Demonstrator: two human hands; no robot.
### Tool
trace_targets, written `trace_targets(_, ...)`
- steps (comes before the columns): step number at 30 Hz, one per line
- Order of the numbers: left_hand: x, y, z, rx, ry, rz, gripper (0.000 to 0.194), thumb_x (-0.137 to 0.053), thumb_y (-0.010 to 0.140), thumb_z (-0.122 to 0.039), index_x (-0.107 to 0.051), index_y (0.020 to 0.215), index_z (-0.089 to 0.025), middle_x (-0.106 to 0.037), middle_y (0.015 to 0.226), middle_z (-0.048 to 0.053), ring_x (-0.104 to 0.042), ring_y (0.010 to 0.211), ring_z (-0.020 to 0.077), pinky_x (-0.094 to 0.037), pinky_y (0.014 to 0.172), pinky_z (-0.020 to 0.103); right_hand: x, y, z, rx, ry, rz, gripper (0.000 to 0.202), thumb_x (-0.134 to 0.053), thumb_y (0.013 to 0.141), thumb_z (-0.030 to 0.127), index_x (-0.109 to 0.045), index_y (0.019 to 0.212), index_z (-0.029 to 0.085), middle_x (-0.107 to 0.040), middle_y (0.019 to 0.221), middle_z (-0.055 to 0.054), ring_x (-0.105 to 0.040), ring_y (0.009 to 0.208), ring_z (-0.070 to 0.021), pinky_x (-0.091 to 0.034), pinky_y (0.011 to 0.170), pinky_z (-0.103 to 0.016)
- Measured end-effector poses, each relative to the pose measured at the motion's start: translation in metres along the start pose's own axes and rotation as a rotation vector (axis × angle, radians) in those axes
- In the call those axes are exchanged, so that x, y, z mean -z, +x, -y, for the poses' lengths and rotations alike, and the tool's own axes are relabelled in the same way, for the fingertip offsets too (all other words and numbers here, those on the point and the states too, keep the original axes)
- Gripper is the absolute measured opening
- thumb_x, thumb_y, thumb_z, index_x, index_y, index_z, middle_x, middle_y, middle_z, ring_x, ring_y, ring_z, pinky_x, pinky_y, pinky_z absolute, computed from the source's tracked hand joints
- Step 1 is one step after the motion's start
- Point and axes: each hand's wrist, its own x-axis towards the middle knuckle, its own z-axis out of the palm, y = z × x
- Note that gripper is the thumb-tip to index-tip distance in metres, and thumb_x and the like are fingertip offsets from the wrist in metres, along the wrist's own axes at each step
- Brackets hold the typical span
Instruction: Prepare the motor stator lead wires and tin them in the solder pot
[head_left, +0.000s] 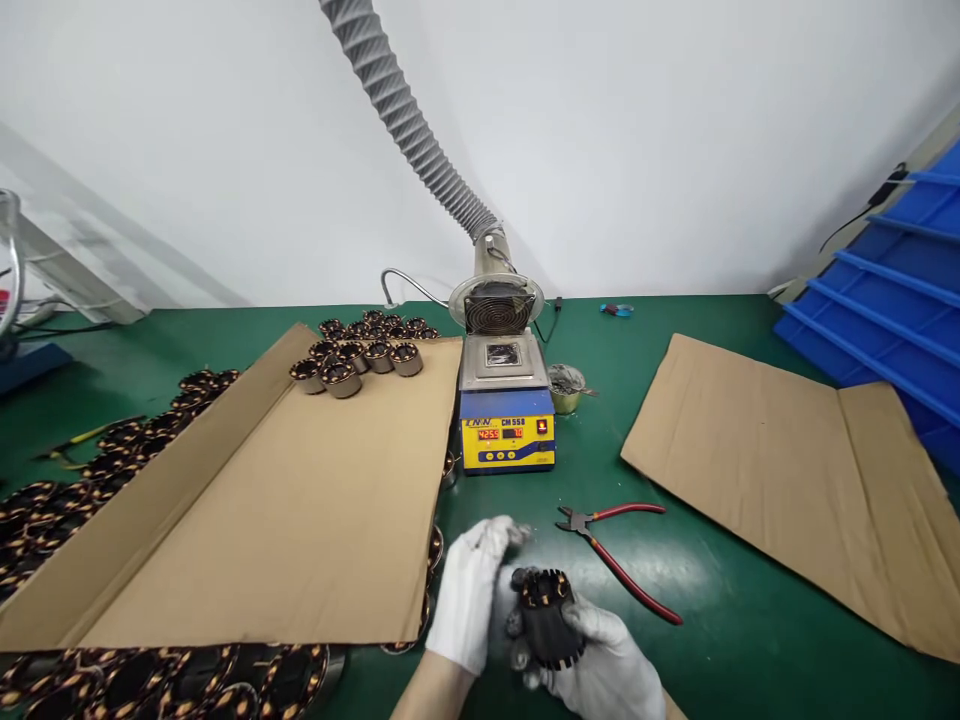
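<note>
My right hand [600, 660], in a white glove with grey, dirty fingertips, is wrapped round a black motor stator [551, 625] with copper windings on its top rim. Just left of it my white-gloved left hand [472, 580] hovers, its fingers bent and pointing right; its fingertips are blurred, so anything between them cannot be made out. Red-handled cutting pliers [611, 550] lie spread on the green table, behind and to the right of the stator.
A blue-yellow solder pot [506, 430] stands mid-table under a grey hose [405, 110], beside a small tin [566, 390]. Cardboard [300, 520] at left bears several stators [341, 378]; more lie around it. Another cardboard sheet [772, 460] and blue crates [892, 290] are at right.
</note>
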Motion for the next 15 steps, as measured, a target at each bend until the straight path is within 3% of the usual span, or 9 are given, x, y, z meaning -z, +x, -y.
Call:
trace_targets(2,0.002,-0.001,0.005,0.029,-0.031,0.026,0.037,-0.050,0.084,-0.050,-0.066,0.088,-0.017,-0.068,0.097,0.009,-0.060,0.099,0.0262,-0.045,0.091,0.037,0.001,0.000,-0.001,-0.001,0.053,-0.003,0.039,-0.070,0.069,0.038,-0.064,0.099,0.014,-0.069,0.089,-0.008,-0.065,0.077,-0.0218,-0.046,0.063,-0.028)
trace_targets(4,-0.002,-0.008,0.006,0.058,0.114,0.145,0.029,-0.058,0.080,-0.040,-0.065,0.101,-0.021,-0.066,0.108,0.006,-0.057,0.105,0.0252,-0.043,0.093,0.035,0.001,0.001,-0.002,0.030,0.093,-0.017,0.031,-0.068,0.073,0.038,-0.065,0.096,0.016,-0.069,0.090,-0.006,-0.064,0.080,-0.0198,-0.046,0.068,-0.029)
trace_targets(6,-0.012,-0.015,0.004,0.009,0.248,0.185,0.023,-0.064,0.073,-0.025,-0.068,0.095,-0.025,-0.068,0.103,0.002,-0.059,0.101,0.0231,-0.044,0.091,0.031,-0.001,0.003,-0.003,0.070,0.136,-0.024,0.021,-0.068,0.075,0.035,-0.067,0.089,0.020,-0.069,0.088,-0.002,-0.063,0.081,-0.0163,-0.045,0.071,-0.027)
trace_targets(9,-0.027,-0.016,0.000,-0.016,0.147,0.035,0.010,-0.061,0.072,-0.019,-0.070,0.075,-0.022,-0.070,0.081,0.002,-0.064,0.079,0.0192,-0.050,0.073,0.026,-0.004,0.004,-0.002,0.075,0.152,-0.048,0.018,-0.071,0.073,0.034,-0.066,0.087,0.024,-0.069,0.084,0.002,-0.062,0.078,-0.0142,-0.045,0.070,-0.025)
trace_targets(11,-0.028,-0.011,-0.003,0.068,-0.016,-0.071,0.012,-0.062,0.074,-0.026,-0.068,0.080,-0.019,-0.069,0.069,0.003,-0.063,0.064,0.0170,-0.050,0.061,0.024,-0.006,0.003,0.001,0.014,0.139,-0.054,0.027,-0.072,0.070,0.041,-0.067,0.089,0.022,-0.069,0.082,0.000,-0.063,0.073,-0.0152,-0.045,0.065,-0.025)
trace_targets(13,-0.021,-0.007,-0.004,0.074,-0.144,-0.191,0.023,-0.064,0.074,-0.035,-0.066,0.087,-0.016,-0.068,0.065,0.003,-0.064,0.064,0.0169,-0.051,0.065,0.024,-0.007,0.001,0.005,-0.045,0.146,-0.035,0.040,-0.072,0.066,0.049,-0.067,0.093,0.019,-0.070,0.082,-0.003,-0.064,0.070,-0.0166,-0.045,0.060,-0.024)
trace_targets(15,-0.011,-0.007,-0.005,0.048,-0.176,-0.211,0.036,-0.066,0.073,-0.042,-0.063,0.098,-0.015,-0.070,0.082,0.007,-0.065,0.080,0.0200,-0.050,0.077,0.027,-0.006,0.000,0.008,-0.055,0.172,-0.013,0.047,-0.069,0.067,0.054,-0.067,0.099,0.019,-0.070,0.085,-0.004,-0.065,0.070,-0.0173,-0.045,0.058,-0.023)
